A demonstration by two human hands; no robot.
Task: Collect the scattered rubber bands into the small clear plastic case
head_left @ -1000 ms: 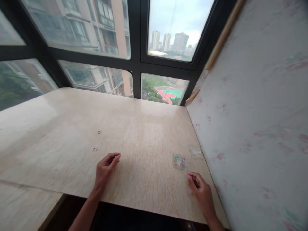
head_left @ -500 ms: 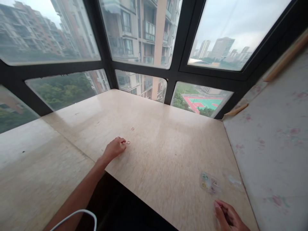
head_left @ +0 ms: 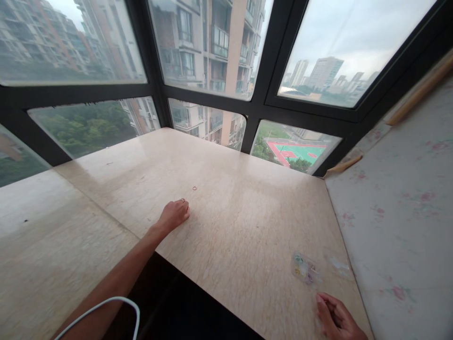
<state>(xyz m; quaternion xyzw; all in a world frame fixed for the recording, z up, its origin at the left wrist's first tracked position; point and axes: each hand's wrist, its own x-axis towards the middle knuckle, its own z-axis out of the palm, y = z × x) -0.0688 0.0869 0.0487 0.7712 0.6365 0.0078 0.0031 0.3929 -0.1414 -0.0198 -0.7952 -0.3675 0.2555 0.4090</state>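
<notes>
My left hand [head_left: 175, 213] rests on the beige marble-like surface [head_left: 226, 208] with its fingers curled closed; what they hold, if anything, is hidden. A thin ring is on one of its fingers. Just beyond it a small reddish ring [head_left: 194, 188] lies flat. At the lower right my right hand [head_left: 338, 316] is half curled, thumb and forefinger close together, and anything between them is too small to tell. Near its fingertips sits a clear compartment box [head_left: 306, 268] holding small green, yellow and purple items.
Right of the box lies a clear plastic piece [head_left: 339, 264]. A white cable [head_left: 122, 298] loops over my left forearm. The surface's front edge runs diagonally above a dark gap. Dark-framed windows [head_left: 256, 106] stand behind; a flowered wall [head_left: 396, 236] bounds the right.
My left hand has moved slightly forward and right, its fingers now more closed. The ring that lay at its fingertips is no longer visible. My right hand is nearly unchanged.
</notes>
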